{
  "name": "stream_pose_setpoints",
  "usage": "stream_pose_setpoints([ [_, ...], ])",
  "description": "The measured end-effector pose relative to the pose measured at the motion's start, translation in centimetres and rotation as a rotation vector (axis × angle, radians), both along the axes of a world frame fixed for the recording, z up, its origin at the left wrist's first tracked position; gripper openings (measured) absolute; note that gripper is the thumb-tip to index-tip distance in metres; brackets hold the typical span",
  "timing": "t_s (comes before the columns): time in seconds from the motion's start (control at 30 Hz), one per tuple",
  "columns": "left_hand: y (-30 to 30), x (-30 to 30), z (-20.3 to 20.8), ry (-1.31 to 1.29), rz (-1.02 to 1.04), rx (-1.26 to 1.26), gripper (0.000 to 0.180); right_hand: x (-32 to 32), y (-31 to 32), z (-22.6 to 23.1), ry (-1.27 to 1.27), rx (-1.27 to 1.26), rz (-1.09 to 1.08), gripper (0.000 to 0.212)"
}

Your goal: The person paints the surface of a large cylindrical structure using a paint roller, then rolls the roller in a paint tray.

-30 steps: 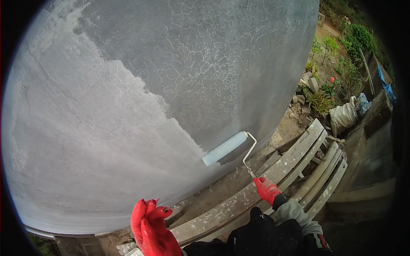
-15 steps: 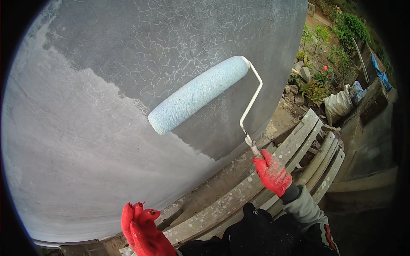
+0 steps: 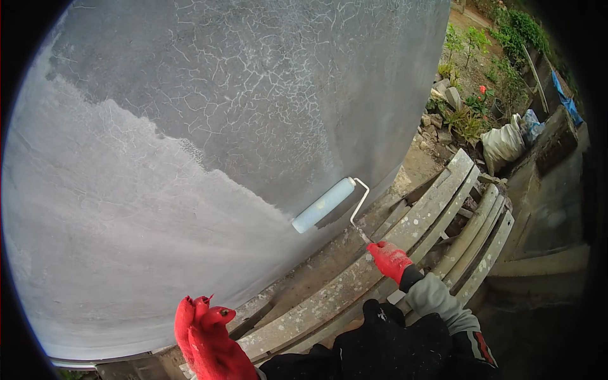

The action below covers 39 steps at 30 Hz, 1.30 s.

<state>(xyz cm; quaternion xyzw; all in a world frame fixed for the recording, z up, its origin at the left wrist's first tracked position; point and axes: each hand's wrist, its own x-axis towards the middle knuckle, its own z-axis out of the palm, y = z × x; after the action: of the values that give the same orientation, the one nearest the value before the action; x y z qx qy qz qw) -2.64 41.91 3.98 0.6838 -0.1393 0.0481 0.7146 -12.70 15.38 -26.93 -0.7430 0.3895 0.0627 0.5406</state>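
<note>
My right hand (image 3: 389, 259), in a red glove, grips the handle of a paint roller (image 3: 324, 205). Its pale blue sleeve lies against a big grey cracked wall (image 3: 266, 95), low down at the edge between the painted lighter area on the left and the darker bare part. My left hand (image 3: 212, 335), also red-gloved, hangs free at the lower edge near the wooden planks, fingers loosely together and holding nothing.
I stand on paint-spattered wooden planks (image 3: 418, 221) running along the wall's foot. Beyond, at upper right, lie rocks, green plants, a white sack (image 3: 501, 144) and a low concrete wall (image 3: 551, 164).
The roller rose high up the wall half a second ago and has come back down to the low spot. My right hand dropped with it; the left hand barely shifted.
</note>
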Motion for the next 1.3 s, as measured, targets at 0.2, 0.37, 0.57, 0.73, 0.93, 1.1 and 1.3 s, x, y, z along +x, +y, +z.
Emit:
stream_pose_setpoints([
  [0.2,0.4,-0.4,0.0,-0.017,0.049,-0.003,0.044,-0.1,0.6,8.3,0.103,0.226,-0.116,0.04],
  [0.37,0.1,0.1,0.0,-0.015,0.103,0.04,0.044,-1.6,-0.2,16.4,-0.086,0.416,-0.18,0.027],
  [0.57,-0.2,0.5,-0.4,-0.005,0.096,0.064,0.044,-1.2,-1.6,19.2,-0.067,0.496,-0.129,0.025],
  [0.73,-0.2,0.7,-0.9,-0.002,0.107,0.069,0.047,0.2,-1.4,13.7,-0.05,0.57,-0.227,0.024],
  [0.93,0.8,0.3,0.1,0.048,0.128,0.064,0.049,4.6,-4.0,-3.4,-0.195,0.19,0.143,0.02],
  [1.1,3.4,-0.1,1.2,0.09,0.231,0.187,0.05,10.5,-3.9,-7.9,-0.126,-0.6,0.764,0.019],
  [1.3,4.8,-0.5,2.0,0.19,0.308,0.346,0.05,14.7,-4.3,-17.3,0.124,-0.677,0.9,0.023],
])
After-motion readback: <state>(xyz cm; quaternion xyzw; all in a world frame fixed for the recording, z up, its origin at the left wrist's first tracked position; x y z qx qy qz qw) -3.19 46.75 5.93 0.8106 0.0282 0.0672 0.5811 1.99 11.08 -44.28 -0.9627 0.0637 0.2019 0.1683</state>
